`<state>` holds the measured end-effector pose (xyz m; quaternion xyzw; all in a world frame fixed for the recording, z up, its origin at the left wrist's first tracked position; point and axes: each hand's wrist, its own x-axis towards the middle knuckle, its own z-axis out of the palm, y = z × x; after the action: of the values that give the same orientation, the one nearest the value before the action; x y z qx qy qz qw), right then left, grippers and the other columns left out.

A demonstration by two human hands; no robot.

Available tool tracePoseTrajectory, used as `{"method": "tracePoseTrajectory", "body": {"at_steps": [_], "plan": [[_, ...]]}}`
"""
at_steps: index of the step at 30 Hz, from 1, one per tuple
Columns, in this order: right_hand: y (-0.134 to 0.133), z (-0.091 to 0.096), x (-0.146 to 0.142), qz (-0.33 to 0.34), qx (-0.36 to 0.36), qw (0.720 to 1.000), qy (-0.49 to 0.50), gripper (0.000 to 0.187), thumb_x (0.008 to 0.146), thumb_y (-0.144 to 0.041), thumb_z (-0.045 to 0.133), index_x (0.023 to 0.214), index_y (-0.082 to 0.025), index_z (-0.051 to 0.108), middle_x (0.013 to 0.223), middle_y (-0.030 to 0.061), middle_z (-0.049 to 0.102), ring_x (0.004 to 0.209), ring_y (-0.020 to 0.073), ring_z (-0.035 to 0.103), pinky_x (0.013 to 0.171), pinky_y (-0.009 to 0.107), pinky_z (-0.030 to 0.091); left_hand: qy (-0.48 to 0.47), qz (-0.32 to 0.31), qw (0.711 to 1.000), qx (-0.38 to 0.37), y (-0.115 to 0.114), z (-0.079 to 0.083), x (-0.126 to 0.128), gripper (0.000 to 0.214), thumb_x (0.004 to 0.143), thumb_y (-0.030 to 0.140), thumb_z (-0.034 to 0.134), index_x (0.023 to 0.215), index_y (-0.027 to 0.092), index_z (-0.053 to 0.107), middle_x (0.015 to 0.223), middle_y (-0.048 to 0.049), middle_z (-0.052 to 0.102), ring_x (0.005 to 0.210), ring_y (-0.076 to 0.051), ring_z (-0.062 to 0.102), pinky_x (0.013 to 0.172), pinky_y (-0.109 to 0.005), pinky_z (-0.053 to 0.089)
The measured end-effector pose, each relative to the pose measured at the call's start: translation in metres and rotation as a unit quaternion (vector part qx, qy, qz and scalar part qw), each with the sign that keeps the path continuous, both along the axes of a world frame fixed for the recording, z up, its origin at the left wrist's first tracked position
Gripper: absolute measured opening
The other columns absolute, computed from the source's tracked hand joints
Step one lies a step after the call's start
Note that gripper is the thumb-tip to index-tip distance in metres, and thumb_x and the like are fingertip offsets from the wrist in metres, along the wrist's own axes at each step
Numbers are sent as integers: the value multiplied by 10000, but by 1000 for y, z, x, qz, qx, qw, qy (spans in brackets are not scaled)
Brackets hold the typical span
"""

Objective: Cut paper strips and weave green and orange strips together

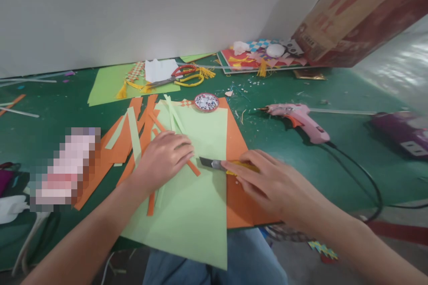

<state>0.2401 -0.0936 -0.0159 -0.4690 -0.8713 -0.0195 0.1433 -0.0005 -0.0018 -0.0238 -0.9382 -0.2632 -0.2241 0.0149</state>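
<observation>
My right hand (267, 178) grips a yellow-handled utility knife (242, 167), its dark blade pointing left over a light green sheet of paper (197, 213). My left hand (167, 153) lies palm down on thin paper strips on that sheet, fingers slightly bent; its fingertips are partly hidden. An orange strip (193, 168) sticks out from under it, and pale green strips (172, 113) lie just beyond. Below the green sheet, orange paper (239, 196) shows at the right. More orange strips (132, 133) are scattered left of the hand. The green sheet overhangs the table's front edge.
A pink glue gun (297, 118) with a black cord lies at the right. Red-and-yellow scissors (180, 78) rest on green paper at the back. A round beaded ornament (206, 102) sits at the sheet's far edge. A paper bag (361, 18) leans at the back right.
</observation>
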Motion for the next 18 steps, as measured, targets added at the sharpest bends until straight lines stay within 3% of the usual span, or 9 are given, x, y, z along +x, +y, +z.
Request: {"method": "tracePoseTrajectory", "body": {"at_steps": [4,18], "plan": [[-2,1,-4,16,13,1000,3,380,856,-76,394,1129,-155,647,859,97,593,778,181,572,653,296,487,7,-6,1000,-19,1,-2,-3,226,939,225,479,924,185,701,1022,-35,732,977,-176,675,991,-410,473],[0,-2,-10,8,41,999,-19,368,855,-87,409,1120,-145,657,803,88,577,720,182,566,585,281,460,-1,-14,1000,1,1,-4,-4,260,943,234,469,923,164,718,1028,-43,731,986,-182,682,971,-377,517]]}}
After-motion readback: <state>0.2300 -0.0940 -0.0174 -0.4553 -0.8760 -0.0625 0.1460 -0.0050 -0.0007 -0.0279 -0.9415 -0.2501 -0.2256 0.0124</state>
